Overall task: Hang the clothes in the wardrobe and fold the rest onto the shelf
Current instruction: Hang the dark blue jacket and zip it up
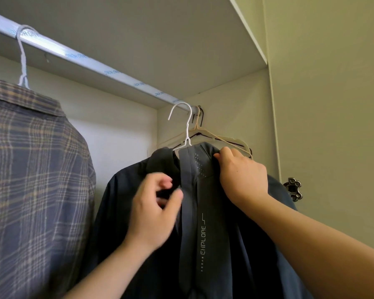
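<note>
Head view: we find the dark blue-grey jacket (pixel 214 212) on a white wire hanger (pixel 187 130) at the right end of the silver metal rail (pixel 95 63), right hand (pixel 242 175) pinching its collar, left hand (pixel 153 212) curled, grip unclear; we advise squaring both shoulders evenly.

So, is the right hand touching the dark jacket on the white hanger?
Touching. The head view shows the right hand with its fingers curled over the collar edge of the dark jacket, just right of the white hanger, with no gap.

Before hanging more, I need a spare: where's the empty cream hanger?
Head view: cream hanger hangs at right end of rail, behind the dark jacket, above the right hand.
</note>
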The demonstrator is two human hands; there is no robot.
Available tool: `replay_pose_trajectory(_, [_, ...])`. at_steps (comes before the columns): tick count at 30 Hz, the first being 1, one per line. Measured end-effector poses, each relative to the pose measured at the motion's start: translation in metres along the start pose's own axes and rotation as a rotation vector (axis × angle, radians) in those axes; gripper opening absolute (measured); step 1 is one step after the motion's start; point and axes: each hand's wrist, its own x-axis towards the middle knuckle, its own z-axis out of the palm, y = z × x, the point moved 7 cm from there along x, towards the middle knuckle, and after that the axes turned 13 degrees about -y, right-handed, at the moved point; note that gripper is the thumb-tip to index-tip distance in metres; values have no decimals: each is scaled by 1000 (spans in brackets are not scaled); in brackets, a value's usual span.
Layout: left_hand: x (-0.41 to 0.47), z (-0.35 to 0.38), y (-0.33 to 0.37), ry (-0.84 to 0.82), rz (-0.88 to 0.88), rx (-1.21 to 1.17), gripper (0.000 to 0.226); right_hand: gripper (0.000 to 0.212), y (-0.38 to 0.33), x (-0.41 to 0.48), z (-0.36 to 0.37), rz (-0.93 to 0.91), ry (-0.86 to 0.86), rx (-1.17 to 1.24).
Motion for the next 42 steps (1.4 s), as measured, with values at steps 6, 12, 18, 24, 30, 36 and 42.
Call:
replay_pose_trajectory(6, [70, -43, -44, 92, -532, 176, 51, 31, -13, 11, -3, 5, 53, 19])
replay_pose_trajectory(12, [100, -49, -52, 158, -553, 12, 55, 25, -13, 43, -25, 57, 136, 70])
replay_pose_trajectory(18, [106, -44, -65, 127, -558, -306, 70, 33, -26, 81, -39, 42, 161, 55])
replay_pose_trajectory(24, [105, -37, -75, 1, -627, -404, 57, 32, -44, 111, -30, 13, 137, 48])
replay_pose_trajectory(30, [109, -44, -78, -95, -479, -124, 38, 20, -54, 138, -26, 25, 136, 31])
replay_pose_trajectory(36, [119, -35, -81, -126, -390, -61, 55, 25, -69, 148, -10, -16, 146, 31])
replay_pose_trajectory(42, [101, -24, -97, -135, -322, 18, 48, 34, -74, 141, 23, -45, 171, 15])
